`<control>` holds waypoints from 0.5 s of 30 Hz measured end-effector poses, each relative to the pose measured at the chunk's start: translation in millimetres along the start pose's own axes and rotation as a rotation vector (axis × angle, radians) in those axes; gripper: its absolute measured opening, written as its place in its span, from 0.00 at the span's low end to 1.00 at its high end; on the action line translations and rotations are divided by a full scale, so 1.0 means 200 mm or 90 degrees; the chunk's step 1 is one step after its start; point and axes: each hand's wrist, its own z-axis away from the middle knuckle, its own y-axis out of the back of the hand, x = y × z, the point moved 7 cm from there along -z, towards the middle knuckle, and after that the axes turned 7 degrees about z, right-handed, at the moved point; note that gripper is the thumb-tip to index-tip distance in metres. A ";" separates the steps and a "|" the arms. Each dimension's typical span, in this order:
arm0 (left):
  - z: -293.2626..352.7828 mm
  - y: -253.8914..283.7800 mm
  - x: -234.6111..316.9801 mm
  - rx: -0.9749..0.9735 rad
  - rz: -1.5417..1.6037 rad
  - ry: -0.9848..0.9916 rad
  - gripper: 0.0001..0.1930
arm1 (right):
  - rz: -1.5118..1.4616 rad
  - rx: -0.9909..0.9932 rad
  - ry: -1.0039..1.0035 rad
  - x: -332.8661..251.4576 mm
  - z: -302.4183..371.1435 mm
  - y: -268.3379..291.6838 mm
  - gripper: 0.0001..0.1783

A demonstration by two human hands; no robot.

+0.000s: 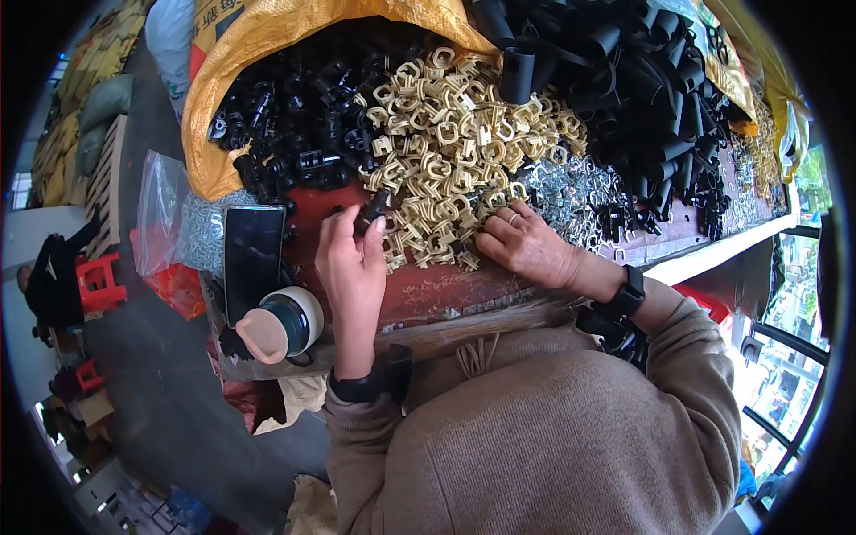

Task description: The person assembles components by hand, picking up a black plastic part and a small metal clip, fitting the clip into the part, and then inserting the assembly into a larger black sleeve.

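Observation:
My left hand [350, 259] is closed, with a small black plastic fitting [371, 210] gripped between thumb and fingers. It is over the red tabletop [419, 290], at the left edge of a heap of cream plastic clips [455, 134]. On the right, my right hand [533, 247] reaches into the near edge of that heap. Its fingers curl down among the clips, and their tips are hidden, so what they may pinch does not show. Behind my left hand lies a pile of black plastic fittings [312, 134].
A phone [253, 259] and a lidded cup [283, 323] stand left of my left hand. Beside them is a bag of small metal parts [203, 227]. Silvery metal pieces [562, 192] and black tubes [651, 107] lie to the right. A yellow sack [209, 125] rims the back.

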 end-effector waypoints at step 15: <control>0.27 -0.31 0.04 -0.341 0.962 0.383 0.14 | -0.147 0.050 -0.078 0.06 0.00 0.07 0.09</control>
